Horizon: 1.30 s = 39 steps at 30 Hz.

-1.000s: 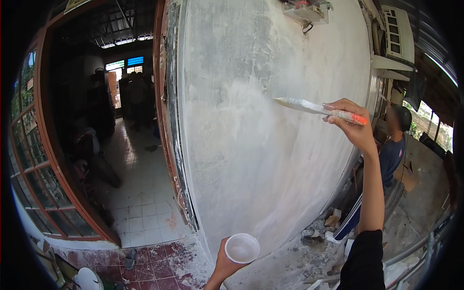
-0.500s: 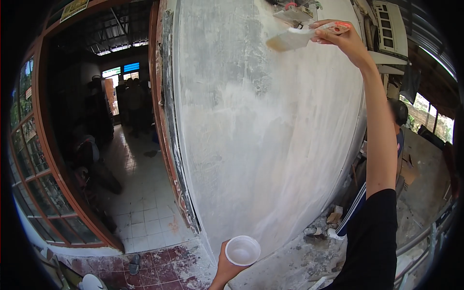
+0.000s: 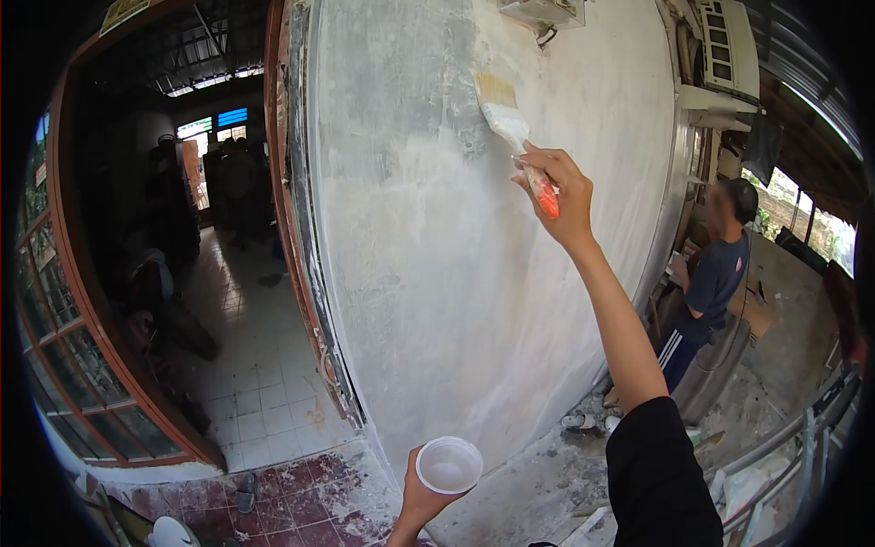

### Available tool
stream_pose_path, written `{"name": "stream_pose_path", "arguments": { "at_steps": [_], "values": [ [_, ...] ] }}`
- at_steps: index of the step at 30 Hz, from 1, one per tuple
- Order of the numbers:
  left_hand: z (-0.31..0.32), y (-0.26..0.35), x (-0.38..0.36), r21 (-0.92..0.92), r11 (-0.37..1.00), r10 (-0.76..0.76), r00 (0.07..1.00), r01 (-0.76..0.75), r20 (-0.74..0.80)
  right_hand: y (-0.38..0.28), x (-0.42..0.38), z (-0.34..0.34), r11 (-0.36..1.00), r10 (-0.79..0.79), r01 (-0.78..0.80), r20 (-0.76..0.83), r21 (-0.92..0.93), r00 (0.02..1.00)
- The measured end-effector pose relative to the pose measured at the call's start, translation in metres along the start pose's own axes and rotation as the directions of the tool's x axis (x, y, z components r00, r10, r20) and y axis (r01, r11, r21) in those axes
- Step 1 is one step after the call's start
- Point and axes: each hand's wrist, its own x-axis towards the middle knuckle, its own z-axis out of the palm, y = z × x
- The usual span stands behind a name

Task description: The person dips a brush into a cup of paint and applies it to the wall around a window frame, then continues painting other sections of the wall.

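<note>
A wide paintbrush (image 3: 507,123) with pale bristles and a white-smeared, red-ended handle is gripped in my right hand (image 3: 558,187). Its bristles point up and left, overlapping the upper part of the grey-white wall (image 3: 437,273). The wall is streaked, with darker grey patches at the upper left and paler ones to the right. Low in front of the wall, my left hand (image 3: 425,497) is wrapped round a white plastic cup (image 3: 449,466) with pale contents inside.
A doorway with brown frame (image 3: 278,164) opens onto a tiled room at left. An electrical box (image 3: 544,11) is mounted high on the wall. At right stands another person (image 3: 720,273) in dark clothes. A sandal (image 3: 246,493) lies on the red tiles; rubble litters the wall's foot.
My right hand has come down and left from near the electrical box, turning the brush from nearly level to bristles-up. The other person, formerly mostly behind my arm, now shows at right.
</note>
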Motion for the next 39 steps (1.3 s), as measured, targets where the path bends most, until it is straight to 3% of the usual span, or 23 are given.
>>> {"name": "stream_pose_path", "arguments": {
  "at_steps": [3, 10, 13, 15, 17, 19, 24, 30, 32, 35, 37, 39],
  "values": [
    [0.005, 0.003, -0.007, -0.019, 0.999, -0.036, 0.999, 0.036, 0.023, -0.005, -0.025, 0.004, 0.996, 0.056, -0.054, -0.024, 0.072, 0.998],
    [0.010, 0.004, -0.024, -0.012, 0.998, -0.056, 0.997, 0.057, 0.046, -0.024, -0.061, -0.026, 0.981, 0.147, -0.158, 0.097, 0.114, 0.984],
    [0.012, 0.004, -0.026, -0.027, 0.999, -0.043, 0.998, 0.044, 0.042, -0.035, -0.072, -0.050, 0.956, 0.206, -0.210, 0.039, 0.204, 0.978],
    [0.015, 0.003, -0.028, -0.060, 0.997, -0.040, 0.998, 0.043, 0.048, -0.063, -0.085, -0.067, 0.744, 0.527, -0.551, 0.176, 0.379, 0.832],
    [0.016, 0.006, -0.027, -0.056, 0.998, -0.027, 0.999, 0.029, 0.029, -0.078, -0.106, -0.069, 0.729, 0.510, -0.540, 0.193, 0.421, 0.838],
    [0.015, 0.007, -0.027, -0.023, 0.998, -0.057, 0.998, 0.057, 0.026, -0.098, -0.121, -0.073, 0.607, 0.568, -0.621, 0.276, 0.495, 0.775],
    [0.007, 0.010, -0.025, -0.011, 0.998, -0.065, 0.998, 0.065, -0.026, -0.114, -0.153, -0.075, 0.490, 0.638, -0.703, 0.337, 0.515, 0.692],
    [-0.004, 0.013, -0.020, 0.042, 0.996, -0.066, 0.989, 0.072, -0.135, -0.121, -0.176, -0.075, 0.379, 0.652, -0.707, 0.370, 0.597, 0.662],
    [-0.010, 0.012, -0.018, 0.131, 0.991, -0.002, 0.995, 0.015, -0.101, -0.124, -0.179, -0.077, 0.325, 0.627, -0.713, 0.422, 0.621, 0.654],
    [-0.013, 0.012, -0.019, 0.137, 0.990, 0.000, 0.991, 0.018, -0.132, -0.135, -0.174, -0.079, 0.230, 0.610, -0.751, 0.509, 0.619, 0.607],
    [-0.012, 0.014, -0.020, 0.154, 0.988, 0.000, 0.988, 0.024, -0.158, -0.141, -0.168, -0.079, 0.242, 0.527, -0.809, 0.628, 0.536, 0.573],
    [-0.011, 0.015, -0.020, 0.163, 0.987, 0.016, 0.985, 0.012, -0.172, -0.151, -0.160, -0.073, 0.240, 0.546, -0.836, 0.643, 0.494, 0.537]
  ]
}}
